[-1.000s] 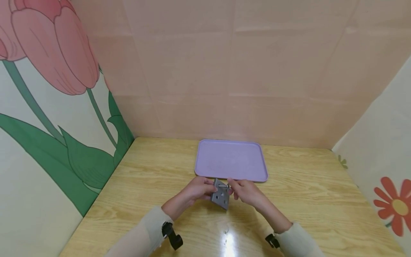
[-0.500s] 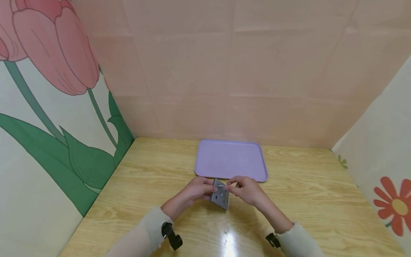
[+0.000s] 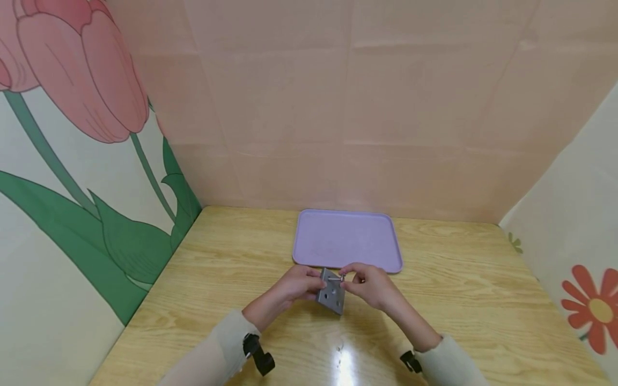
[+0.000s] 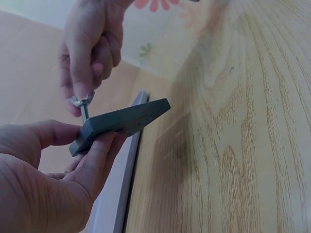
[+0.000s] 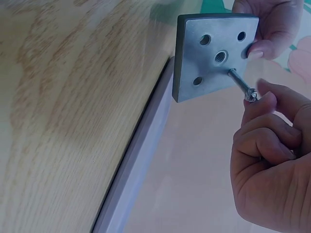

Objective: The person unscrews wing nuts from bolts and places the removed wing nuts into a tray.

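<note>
A square grey metal plate [image 5: 214, 56] with several holes, the middle one threaded, is held up on a tilt above the table. My left hand [image 4: 53, 179] grips it at one edge, thumb on one side and fingers underneath. From a corner hole sticks a silver wing bolt [image 5: 241, 84], most of its shank outside the plate. Thumb and forefinger of my right hand [image 5: 272, 145] pinch the bolt's winged head, the other fingers curled in. In the head view both hands meet over the plate, just in front of the tray.
A purple tray [image 3: 347, 241] lies flat on the wood-grain table [image 3: 241, 241], close to the back wall [image 3: 347, 107]. Printed walls with flowers stand at the left and right. Each wrist wears a black strap mount [image 3: 259, 355].
My right thumb and fingers have shifted around the bolt's head, the forefinger rising and the head showing again between the fingertips. My left hand and the plate have stayed nearly still.
</note>
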`<state>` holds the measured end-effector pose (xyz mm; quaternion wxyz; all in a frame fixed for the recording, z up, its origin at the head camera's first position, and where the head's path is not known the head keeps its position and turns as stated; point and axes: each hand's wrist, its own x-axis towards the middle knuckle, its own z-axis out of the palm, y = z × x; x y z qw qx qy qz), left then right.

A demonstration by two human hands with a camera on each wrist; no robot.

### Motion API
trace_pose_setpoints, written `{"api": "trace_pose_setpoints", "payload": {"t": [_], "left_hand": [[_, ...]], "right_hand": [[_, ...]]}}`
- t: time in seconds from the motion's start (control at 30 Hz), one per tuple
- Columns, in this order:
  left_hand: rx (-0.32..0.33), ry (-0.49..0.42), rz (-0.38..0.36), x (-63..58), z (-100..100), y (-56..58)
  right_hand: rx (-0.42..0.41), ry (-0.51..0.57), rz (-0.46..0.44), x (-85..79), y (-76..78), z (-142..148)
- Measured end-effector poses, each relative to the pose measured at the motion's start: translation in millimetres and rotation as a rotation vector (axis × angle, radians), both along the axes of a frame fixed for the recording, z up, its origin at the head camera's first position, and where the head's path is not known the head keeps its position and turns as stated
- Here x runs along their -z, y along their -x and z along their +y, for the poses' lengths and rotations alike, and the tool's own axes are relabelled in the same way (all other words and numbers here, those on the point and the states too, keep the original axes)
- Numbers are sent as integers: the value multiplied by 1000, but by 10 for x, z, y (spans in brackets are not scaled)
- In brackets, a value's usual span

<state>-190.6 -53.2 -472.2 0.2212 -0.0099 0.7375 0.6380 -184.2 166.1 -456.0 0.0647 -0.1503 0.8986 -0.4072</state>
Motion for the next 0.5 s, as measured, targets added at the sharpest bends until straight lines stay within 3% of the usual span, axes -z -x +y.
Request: {"api": "trace_pose_setpoints", "payload": {"t": [0.17, 0.5], "left_hand": [[-9, -8, -6, 7, 7, 1], [-15, -16, -8, -8, 5, -4]], "right_hand": [[71, 14, -15, 0, 8, -10], [123, 40, -176, 5, -1, -10]]}}
